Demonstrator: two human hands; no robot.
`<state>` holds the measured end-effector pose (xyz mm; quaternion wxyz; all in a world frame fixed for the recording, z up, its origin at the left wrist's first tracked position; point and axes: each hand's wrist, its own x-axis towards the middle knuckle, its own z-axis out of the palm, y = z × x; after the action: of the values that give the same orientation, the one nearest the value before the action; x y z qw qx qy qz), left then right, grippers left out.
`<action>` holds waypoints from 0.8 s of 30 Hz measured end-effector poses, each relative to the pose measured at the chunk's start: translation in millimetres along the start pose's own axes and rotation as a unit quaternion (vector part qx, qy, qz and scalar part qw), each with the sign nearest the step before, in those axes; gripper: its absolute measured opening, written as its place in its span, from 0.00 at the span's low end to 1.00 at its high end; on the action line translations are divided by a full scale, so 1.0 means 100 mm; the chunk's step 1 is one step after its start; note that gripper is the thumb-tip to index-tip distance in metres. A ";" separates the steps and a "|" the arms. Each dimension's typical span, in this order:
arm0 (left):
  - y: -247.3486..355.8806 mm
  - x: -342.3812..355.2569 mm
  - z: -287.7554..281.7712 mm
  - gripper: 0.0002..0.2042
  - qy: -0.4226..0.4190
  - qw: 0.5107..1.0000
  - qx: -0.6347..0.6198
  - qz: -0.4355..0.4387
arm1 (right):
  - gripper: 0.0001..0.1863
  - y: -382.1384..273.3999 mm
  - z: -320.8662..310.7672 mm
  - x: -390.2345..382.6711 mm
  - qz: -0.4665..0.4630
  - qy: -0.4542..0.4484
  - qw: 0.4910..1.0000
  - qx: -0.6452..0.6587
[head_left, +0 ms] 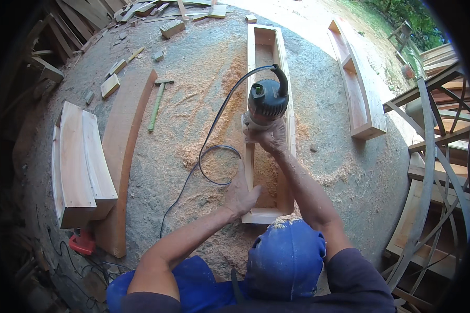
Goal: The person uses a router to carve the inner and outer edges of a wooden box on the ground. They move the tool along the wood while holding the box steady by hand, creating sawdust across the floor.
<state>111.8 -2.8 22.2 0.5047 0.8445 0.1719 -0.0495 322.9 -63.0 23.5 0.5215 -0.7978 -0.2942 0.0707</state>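
A long, narrow wooden box (290,91) lies in front of me, sawdust inside it. My right hand (272,136) is closed around the lower part of a dark corded router (269,101), which stands on the box's rim. Its base and bit are mostly hidden by the hand and motor housing. Nearer me, my left hand (238,194) straddles the box's left wall, thumb over the top and fingers stretched along the outer side. The router's black cord (209,136) arcs left and loops on the ground beside the box.
A green-handled hammer (156,107), a curved plank (124,146) and a wooden box piece (81,161) lie left, near a red tool (82,242). Another open box (368,128) lies right, near a metal frame (429,146). Wood offcuts (172,28) are scattered at the far left.
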 end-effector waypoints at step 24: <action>0.09 -0.01 -0.07 0.52 -0.017 0.999 -0.026 -0.020 | 0.38 0.21 0.03 0.76 -0.028 0.022 0.999 -0.008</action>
<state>113.5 -1.0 32.8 0.5283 0.8265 0.1815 -0.0698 392.0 -25.2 18.2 0.5233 -0.7948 -0.3053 0.0365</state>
